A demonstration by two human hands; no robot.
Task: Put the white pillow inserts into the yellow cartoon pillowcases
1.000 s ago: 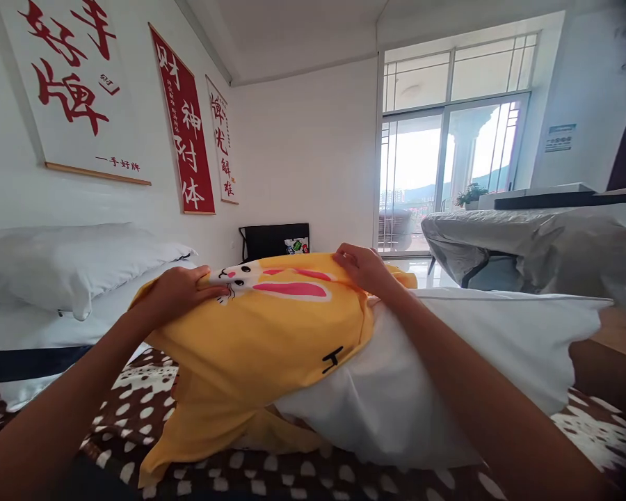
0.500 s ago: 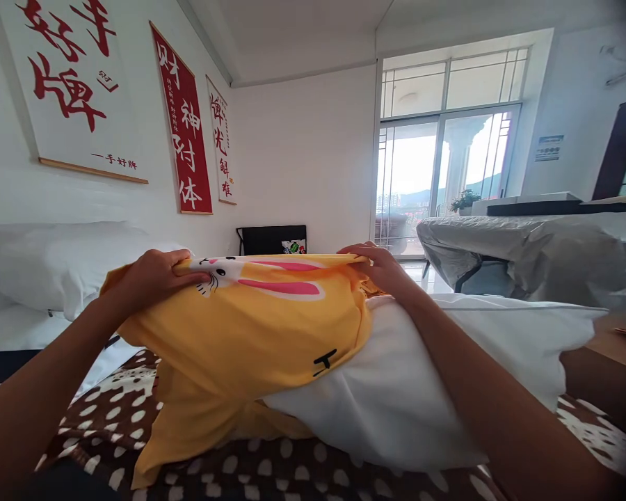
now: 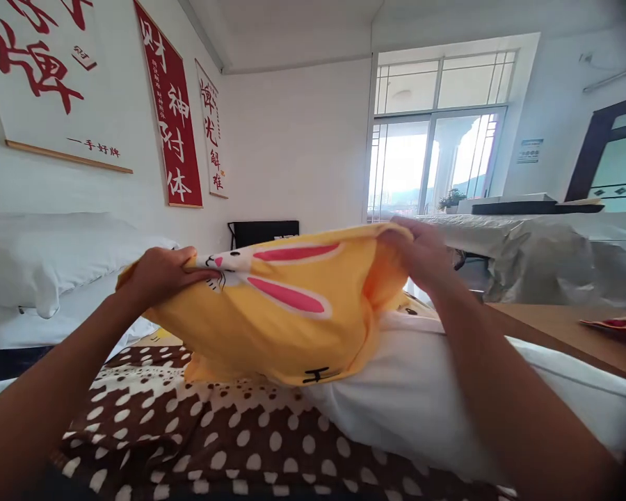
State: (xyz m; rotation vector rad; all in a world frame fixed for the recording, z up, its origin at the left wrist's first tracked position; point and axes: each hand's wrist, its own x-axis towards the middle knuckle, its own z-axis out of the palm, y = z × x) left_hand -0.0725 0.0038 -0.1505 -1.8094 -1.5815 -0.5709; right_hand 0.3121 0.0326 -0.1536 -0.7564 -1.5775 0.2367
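Note:
A yellow pillowcase with a pink-eared rabbit print covers the far end of a white pillow, which lies across a brown blanket with white dots. My left hand grips the pillowcase's upper left edge, fingers closed on the fabric. At the upper right edge my right hand pinches the cloth and holds it lifted off the pillow.
Another white pillow lies on the bed at left under red-and-white wall scrolls. A wooden surface sits at right, with a plastic-covered table behind it. A black chair and glass balcony doors stand at the back.
Both hands have lifted the pillowcase's top edge higher, and its lower part has ridden up, baring more dotted blanket. The view has shifted right.

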